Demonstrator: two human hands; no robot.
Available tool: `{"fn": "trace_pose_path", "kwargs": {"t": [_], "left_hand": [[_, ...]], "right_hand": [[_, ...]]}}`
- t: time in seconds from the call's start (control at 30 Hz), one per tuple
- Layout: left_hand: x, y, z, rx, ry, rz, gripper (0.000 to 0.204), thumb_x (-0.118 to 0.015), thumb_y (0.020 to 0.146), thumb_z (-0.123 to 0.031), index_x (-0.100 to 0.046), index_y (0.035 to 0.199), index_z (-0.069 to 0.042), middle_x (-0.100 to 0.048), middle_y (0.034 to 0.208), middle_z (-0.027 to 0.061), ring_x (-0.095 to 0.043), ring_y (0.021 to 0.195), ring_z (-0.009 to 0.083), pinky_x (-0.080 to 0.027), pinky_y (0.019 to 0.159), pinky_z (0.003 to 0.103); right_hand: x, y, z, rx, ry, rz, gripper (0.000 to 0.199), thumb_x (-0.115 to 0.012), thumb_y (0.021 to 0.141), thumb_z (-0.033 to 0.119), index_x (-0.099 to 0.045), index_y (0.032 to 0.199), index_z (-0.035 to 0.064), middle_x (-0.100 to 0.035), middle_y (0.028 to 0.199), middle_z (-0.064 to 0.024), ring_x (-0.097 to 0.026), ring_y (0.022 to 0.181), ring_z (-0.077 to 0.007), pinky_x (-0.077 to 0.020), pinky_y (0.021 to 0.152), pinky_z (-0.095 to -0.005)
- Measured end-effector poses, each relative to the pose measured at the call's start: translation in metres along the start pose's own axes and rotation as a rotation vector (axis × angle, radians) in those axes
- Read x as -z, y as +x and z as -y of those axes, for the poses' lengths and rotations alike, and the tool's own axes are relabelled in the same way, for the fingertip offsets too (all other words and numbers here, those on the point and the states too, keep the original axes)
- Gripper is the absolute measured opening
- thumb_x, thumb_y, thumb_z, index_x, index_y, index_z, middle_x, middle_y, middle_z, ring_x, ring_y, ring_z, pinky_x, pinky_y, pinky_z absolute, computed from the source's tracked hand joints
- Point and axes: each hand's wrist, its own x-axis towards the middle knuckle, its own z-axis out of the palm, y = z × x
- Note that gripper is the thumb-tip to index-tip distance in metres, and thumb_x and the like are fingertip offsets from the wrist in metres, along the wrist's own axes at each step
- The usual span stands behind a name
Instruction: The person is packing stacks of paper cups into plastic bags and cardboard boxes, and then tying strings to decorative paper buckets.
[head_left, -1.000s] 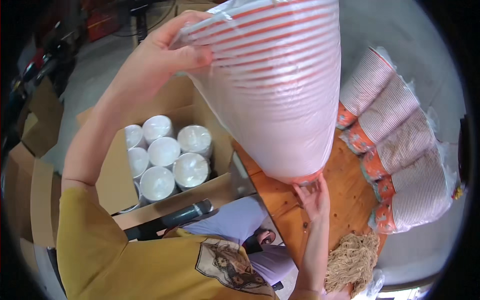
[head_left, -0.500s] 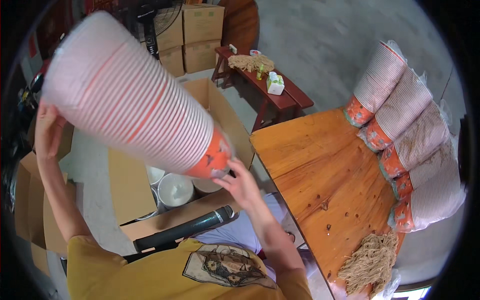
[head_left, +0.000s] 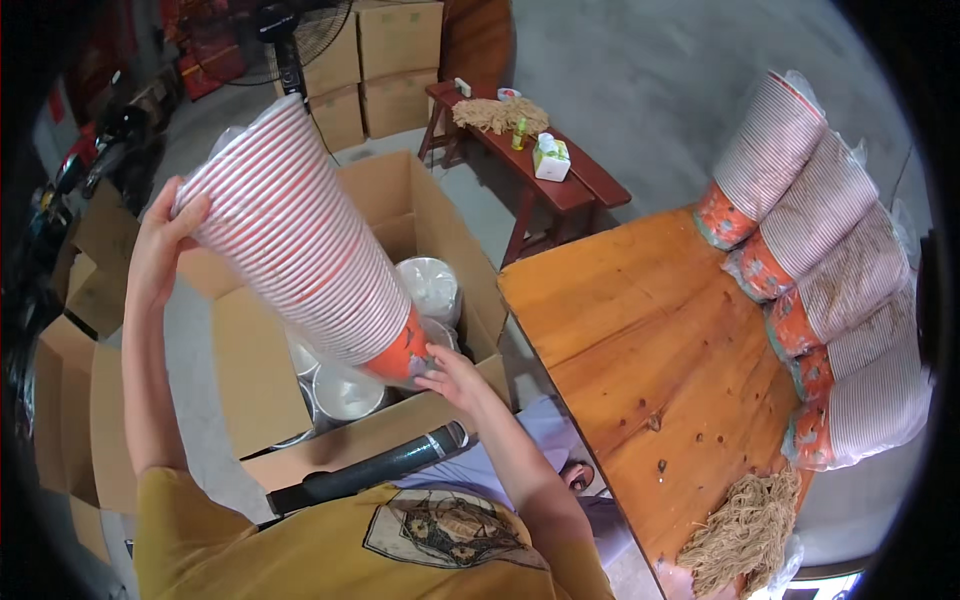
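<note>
A second ago the wrapped stack of cups [head_left: 300,240] stood over the wooden surface [head_left: 650,340], its narrow orange end low above the boards near the near edge, with the right hand [head_left: 452,378] beneath it and the left hand [head_left: 160,240] gripping the wide end high up. Half a second ago it had swung across to the open cardboard box [head_left: 440,215], lying tilted. Now its orange end dips lower, inside the box just above the white stacks [head_left: 430,285] there, and the right hand's fingers [head_left: 432,382] touch that end from below. The left hand has come nearer, propping the wide end upward.
</note>
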Motion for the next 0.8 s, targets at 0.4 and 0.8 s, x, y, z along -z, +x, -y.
{"fn": "trace_pose_path", "kwargs": {"t": [0.4,0.8], "left_hand": [[-0.056,0.079,-0.029,-0.358,0.198,-0.148,0.038,-0.070,0.084,-0.032,-0.059,0.105,-0.003,-0.049,0.101,-0.0003,-0.050,0.094,0.0109,-0.041,0.078,0.026],[-0.145,0.109,0.092,-0.562,0.344,-0.588,0.041,-0.076,0.074,-0.025,-0.061,0.097,0.005,-0.056,0.110,0.0171,-0.051,0.102,0.0325,-0.041,0.089,0.039]], "right_hand": [[0.025,-0.114,-0.006,0.216,-0.521,0.077,0.042,-0.045,0.100,0.025,-0.043,0.136,0.0018,-0.060,0.123,-0.0130,-0.058,0.111,-0.0219,-0.0462,0.097,-0.0321],[0.057,-0.157,-0.049,0.334,-0.401,-0.008,0.039,-0.049,0.098,0.015,-0.045,0.134,-0.0013,-0.056,0.127,-0.0142,-0.055,0.116,-0.0225,-0.0462,0.098,-0.0358]]}}
